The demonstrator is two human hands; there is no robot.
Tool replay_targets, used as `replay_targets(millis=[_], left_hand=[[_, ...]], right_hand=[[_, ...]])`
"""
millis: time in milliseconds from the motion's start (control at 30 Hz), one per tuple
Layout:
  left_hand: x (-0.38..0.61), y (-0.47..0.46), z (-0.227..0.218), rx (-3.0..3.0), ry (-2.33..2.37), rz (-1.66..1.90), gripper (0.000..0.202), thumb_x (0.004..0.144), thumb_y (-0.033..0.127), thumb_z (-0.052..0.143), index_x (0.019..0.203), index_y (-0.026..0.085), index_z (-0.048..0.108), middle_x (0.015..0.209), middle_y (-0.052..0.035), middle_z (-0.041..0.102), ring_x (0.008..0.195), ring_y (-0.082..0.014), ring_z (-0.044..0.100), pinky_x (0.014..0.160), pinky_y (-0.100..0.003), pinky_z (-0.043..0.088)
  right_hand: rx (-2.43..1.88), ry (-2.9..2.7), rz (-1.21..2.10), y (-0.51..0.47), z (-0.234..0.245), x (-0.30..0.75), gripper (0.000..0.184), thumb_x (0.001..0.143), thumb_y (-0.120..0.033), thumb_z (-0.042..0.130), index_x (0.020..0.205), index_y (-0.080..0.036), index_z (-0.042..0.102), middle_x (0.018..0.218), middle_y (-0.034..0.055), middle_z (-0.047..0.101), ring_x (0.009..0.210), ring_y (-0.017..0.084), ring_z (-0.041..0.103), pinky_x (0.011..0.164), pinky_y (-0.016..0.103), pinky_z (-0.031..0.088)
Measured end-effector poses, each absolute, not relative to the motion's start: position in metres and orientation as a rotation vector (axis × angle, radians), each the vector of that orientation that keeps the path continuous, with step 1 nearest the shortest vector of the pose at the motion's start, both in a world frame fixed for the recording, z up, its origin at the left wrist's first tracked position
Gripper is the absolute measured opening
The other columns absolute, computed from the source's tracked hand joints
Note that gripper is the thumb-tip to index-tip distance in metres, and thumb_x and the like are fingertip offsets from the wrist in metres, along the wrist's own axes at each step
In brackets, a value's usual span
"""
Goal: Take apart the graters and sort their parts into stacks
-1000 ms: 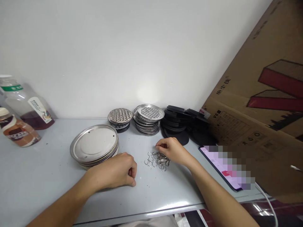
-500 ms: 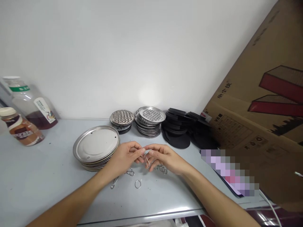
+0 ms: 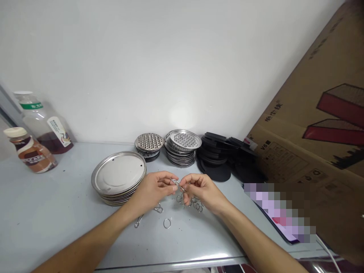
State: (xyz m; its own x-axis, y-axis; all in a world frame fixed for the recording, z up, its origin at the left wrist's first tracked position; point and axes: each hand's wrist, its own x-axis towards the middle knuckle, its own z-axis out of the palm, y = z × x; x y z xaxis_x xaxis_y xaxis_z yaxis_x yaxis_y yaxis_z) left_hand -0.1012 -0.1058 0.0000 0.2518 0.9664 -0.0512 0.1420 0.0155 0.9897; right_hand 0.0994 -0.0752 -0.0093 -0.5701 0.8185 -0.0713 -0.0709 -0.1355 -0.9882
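Observation:
My left hand (image 3: pixel 155 189) pinches a thin metal ring (image 3: pixel 172 180) between thumb and fingertips. My right hand (image 3: pixel 202 190) is closed on a small bent-wire clip (image 3: pixel 180 186), whose tip meets the ring; whether the two are linked I cannot tell. On the table below, a single loose ring (image 3: pixel 167 223) lies flat. Several more rings (image 3: pixel 198 206) are scattered under my right hand, partly hidden by it. Beside my left wrist lie more wire clips (image 3: pixel 158 208), one of them a longer looped piece (image 3: pixel 138 221).
Left of my hands stands a stack of round metal plates (image 3: pixel 119 172). Behind are grater discs (image 3: pixel 149 141), more grater discs (image 3: pixel 184 140) and black round parts (image 3: pixel 214 172). Two bottles (image 3: pixel 34 155) stand far left; a phone (image 3: pixel 280 216) and cardboard box (image 3: pixel 298 151) are right.
My hands have drawn slightly apart, and the ring and wire clip between them now show more clearly. The clip has turned from hanging downward to pointing toward the ring. The view has shifted slightly.

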Motion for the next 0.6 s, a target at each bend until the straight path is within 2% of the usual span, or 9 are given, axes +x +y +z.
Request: replay_targets(millis=[133,200,267,367,467,533,600], left_hand=[[-0.099,-0.105,0.000,1.356,1.083,0.944,0.025,0.079,0.030,0.069,0.099,0.014,0.069,0.083,-0.0059,0.072,0.072,-0.0159,0.064,0.068,-0.028,0.049],[-0.096,-0.106,-0.001,1.281,1.039,0.917,0.023,0.078,0.028,0.070,0.096,0.013,0.070,0.079,-0.0049,0.071,0.071,-0.0146,0.063,0.068,-0.026,0.048],[-0.094,-0.106,-0.003,1.209,0.989,0.884,0.019,0.078,0.026,0.070,0.091,0.012,0.073,0.076,-0.0041,0.069,0.072,-0.0135,0.063,0.070,-0.025,0.048],[-0.091,-0.108,-0.004,1.111,0.930,0.865,0.024,0.078,0.027,0.071,0.097,0.012,0.072,0.077,-0.0042,0.069,0.071,-0.0126,0.063,0.071,-0.025,0.048],[-0.091,-0.108,-0.005,1.043,0.928,0.870,0.034,0.077,0.029,0.074,0.106,0.012,0.067,0.079,-0.0053,0.070,0.070,-0.0125,0.064,0.071,-0.026,0.049],[-0.092,-0.107,-0.006,1.031,0.942,0.895,0.033,0.079,0.030,0.072,0.106,0.012,0.064,0.078,-0.0053,0.070,0.068,-0.0125,0.064,0.071,-0.027,0.049],[-0.093,-0.107,-0.005,1.050,0.958,0.915,0.029,0.081,0.031,0.070,0.102,0.012,0.063,0.076,-0.0046,0.069,0.066,-0.0123,0.063,0.069,-0.026,0.049]], right_hand=[[-0.703,-1.538,1.791,-0.077,-0.010,0.100,0.028,0.078,-0.029,0.074,0.104,-0.018,0.072,0.079,0.0032,0.070,0.064,0.015,0.066,0.066,0.031,0.053],[-0.736,-1.629,1.572,-0.079,-0.013,0.098,0.023,0.078,-0.030,0.074,0.099,-0.021,0.075,0.087,0.0036,0.066,0.063,0.013,0.063,0.062,0.030,0.052],[-0.821,-1.751,1.209,-0.082,-0.017,0.095,0.015,0.082,-0.031,0.070,0.091,-0.022,0.077,0.087,0.0040,0.062,0.065,0.013,0.060,0.059,0.028,0.050],[-0.888,-1.847,0.884,-0.085,-0.020,0.090,0.015,0.086,-0.032,0.065,0.091,-0.023,0.076,0.088,0.0061,0.061,0.080,0.018,0.060,0.064,0.028,0.050],[-0.895,-1.757,1.145,-0.085,-0.017,0.088,0.022,0.090,-0.037,0.060,0.103,-0.023,0.069,0.094,0.0069,0.064,0.079,0.018,0.066,0.065,0.031,0.055],[-0.864,-1.658,1.419,-0.084,-0.014,0.087,0.026,0.088,-0.039,0.062,0.106,-0.021,0.066,0.087,0.0051,0.068,0.073,0.019,0.068,0.068,0.035,0.058],[-0.840,-1.605,1.570,-0.082,-0.011,0.088,0.028,0.084,-0.041,0.067,0.101,-0.018,0.068,0.079,0.0040,0.070,0.072,0.019,0.069,0.071,0.036,0.058]])
